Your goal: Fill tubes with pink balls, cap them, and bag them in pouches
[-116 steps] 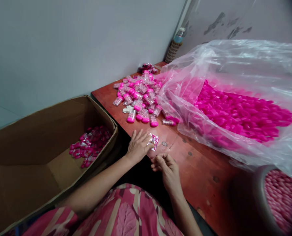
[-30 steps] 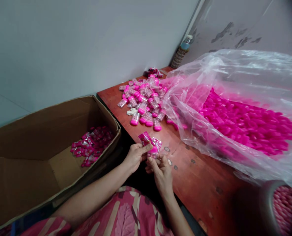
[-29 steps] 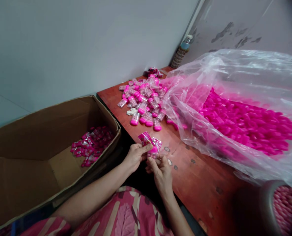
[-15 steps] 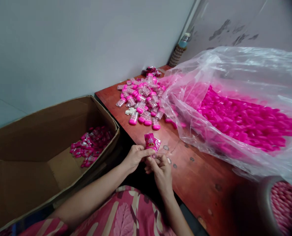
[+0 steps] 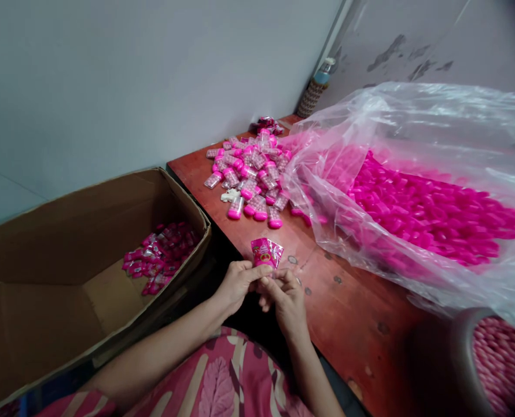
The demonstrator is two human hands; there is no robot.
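Note:
A small pink printed packet (image 5: 266, 253) stands upright at the near edge of the red-brown wooden table (image 5: 348, 301). My left hand (image 5: 239, 282) pinches its lower left side, fingers closed. My right hand (image 5: 284, 295) is closed on its lower right side, the two hands touching. A heap of small clear bottles with pink caps (image 5: 251, 176) lies farther back on the table.
An open cardboard box (image 5: 66, 278) at the left holds a pile of pink packets (image 5: 159, 255). A large clear plastic bag (image 5: 414, 191) full of pink caps covers the table's right. A round container of pink candies (image 5: 496, 362) sits at lower right. A bottle (image 5: 313, 90) stands in the corner.
The packet lay flat on the table under my left hand; both hands picked it up. In the last second it was turned upright with its printed face toward me.

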